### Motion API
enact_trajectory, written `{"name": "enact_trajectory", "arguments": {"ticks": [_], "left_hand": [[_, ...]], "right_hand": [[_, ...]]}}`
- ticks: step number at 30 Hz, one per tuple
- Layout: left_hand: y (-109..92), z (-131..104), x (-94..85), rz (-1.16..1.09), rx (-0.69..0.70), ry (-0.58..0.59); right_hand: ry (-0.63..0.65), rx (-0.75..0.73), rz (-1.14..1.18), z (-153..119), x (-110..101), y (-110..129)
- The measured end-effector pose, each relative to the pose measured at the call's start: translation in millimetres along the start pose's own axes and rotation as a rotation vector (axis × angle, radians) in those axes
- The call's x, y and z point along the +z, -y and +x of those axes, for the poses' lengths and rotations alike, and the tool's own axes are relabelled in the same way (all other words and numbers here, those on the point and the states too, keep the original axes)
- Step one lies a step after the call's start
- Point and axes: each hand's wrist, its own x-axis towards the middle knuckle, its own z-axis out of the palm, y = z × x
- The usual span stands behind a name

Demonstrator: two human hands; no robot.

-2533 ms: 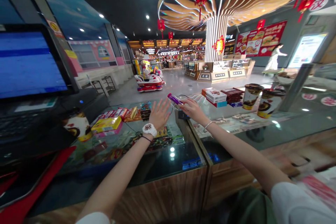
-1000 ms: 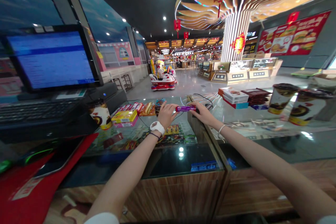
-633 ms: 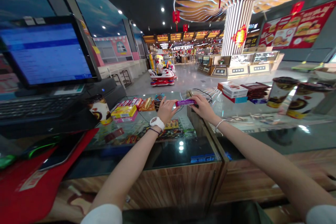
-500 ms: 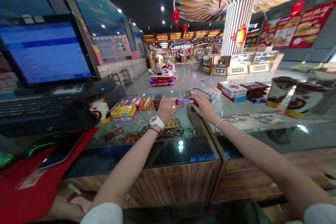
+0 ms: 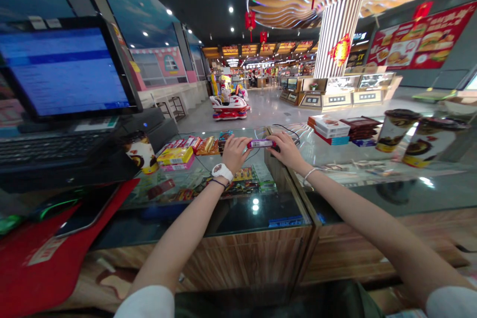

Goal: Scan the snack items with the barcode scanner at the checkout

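Between my two hands, just over the glass counter point(image 5: 246, 228), is a slim purple packet point(image 5: 262, 143) with a pale label facing up; its exact kind is unclear. My left hand point(image 5: 235, 153), with a white watch point(image 5: 222, 173) on the wrist, grips the packet's left end. On its right end the fingers of my right hand point(image 5: 286, 149) are closed. Left of my left hand lie orange-brown snack packs point(image 5: 207, 146), red-wrapped packets point(image 5: 192, 143) and a yellow box point(image 5: 175, 156) on a pink one. A dark cable runs behind my right hand.
At the left stand a monitor point(image 5: 67, 67), a keyboard point(image 5: 48, 151) and a patterned cup point(image 5: 140, 153). A phone point(image 5: 87, 211) lies on a red mat point(image 5: 40, 268). To the right are stacked boxes point(image 5: 330, 128), brown packets point(image 5: 359, 128) and two large cups point(image 5: 397, 129).
The purple packet has turned slightly, so that its pale label now shows. Both hands keep their grip on its ends in nearly the same place.
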Motion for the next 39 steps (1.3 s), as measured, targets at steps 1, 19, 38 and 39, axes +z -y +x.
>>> {"name": "enact_trajectory", "arguments": {"ticks": [1, 19, 38, 39], "left_hand": [[0, 0, 0.2, 0.0, 0.0, 0.004], [-3, 1, 0.8, 0.024, 0.003, 0.028], [6, 1, -3.9, 0.022, -0.098, 0.031], [6, 1, -4.5, 0.02, -0.103, 0.033]], "right_hand": [[0.003, -0.008, -0.001, 0, 0, 0], [0.032, 0.021, -0.066, -1, -4, 3], [0.281, 0.277, 0.0, -19, -32, -100], [0.325, 0.257, 0.03, -22, -27, -103]]}}
